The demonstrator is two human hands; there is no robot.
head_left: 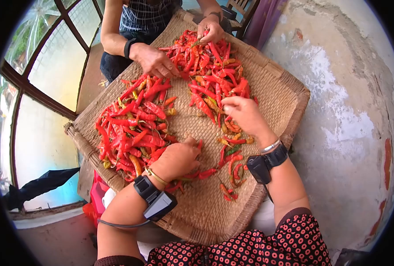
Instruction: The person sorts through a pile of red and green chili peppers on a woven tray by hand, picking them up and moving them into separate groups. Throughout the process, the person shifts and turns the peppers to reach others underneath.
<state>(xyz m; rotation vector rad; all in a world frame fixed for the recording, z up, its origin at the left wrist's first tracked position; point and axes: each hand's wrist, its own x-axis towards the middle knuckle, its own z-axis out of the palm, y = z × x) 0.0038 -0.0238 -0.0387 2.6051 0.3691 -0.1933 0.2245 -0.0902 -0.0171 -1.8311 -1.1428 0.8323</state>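
Red chili peppers lie in two heaps on a woven tray: a left heap (132,126) and a far right heap (214,66). My left hand (177,157) is curled closed low over the tray beside the left heap, and a red chili pepper (200,145) pokes out by its fingertips. My right hand (243,114) is at the near edge of the right heap, thumb and fingers drawn together; what they hold, if anything, is hidden. A few loose red, yellowish and green chilies (234,166) are scattered between and below my hands.
The woven tray (268,95) has a raised, bound rim. Across it, another person's hands (155,60) reach into the chilies. A paned window (50,106) stands at left, with a dark folded umbrella (46,186) by it. A peeling wall (334,111) rises at right.
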